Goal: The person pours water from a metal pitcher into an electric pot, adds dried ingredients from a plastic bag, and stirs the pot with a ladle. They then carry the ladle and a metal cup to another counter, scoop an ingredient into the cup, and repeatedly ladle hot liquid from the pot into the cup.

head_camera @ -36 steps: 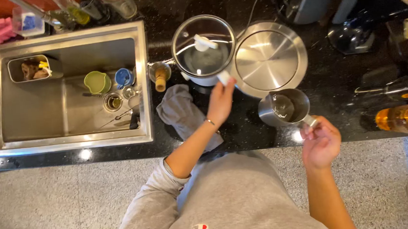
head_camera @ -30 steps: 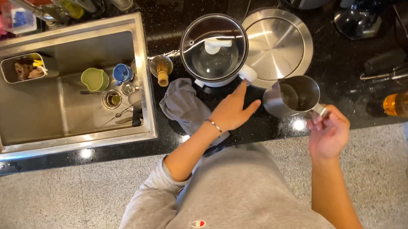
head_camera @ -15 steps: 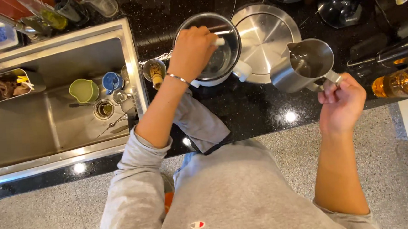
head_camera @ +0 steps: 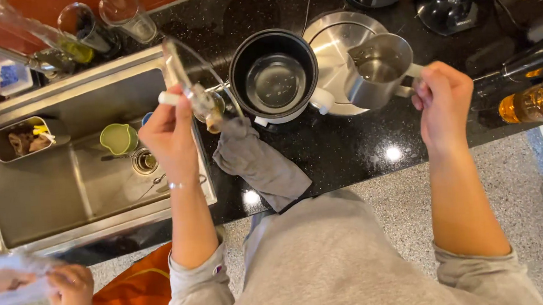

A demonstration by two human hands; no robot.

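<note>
Lifted glass lid (head_camera: 193, 75) in left hand (head_camera: 169, 131), right hand (head_camera: 441, 99) holding steel jug (head_camera: 377, 70)

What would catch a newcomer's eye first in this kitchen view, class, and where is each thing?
The left hand holds a glass lid tilted up on edge over the sink's rim. Right of it, the black pot stands uncovered on the dark counter. The right hand grips a steel jug by its handle, beside the pot.

Pot (head_camera: 274, 76) mouth open above (lid (head_camera: 193, 81) lifted aside); pitcher (head_camera: 377, 68) crowds right.
</note>
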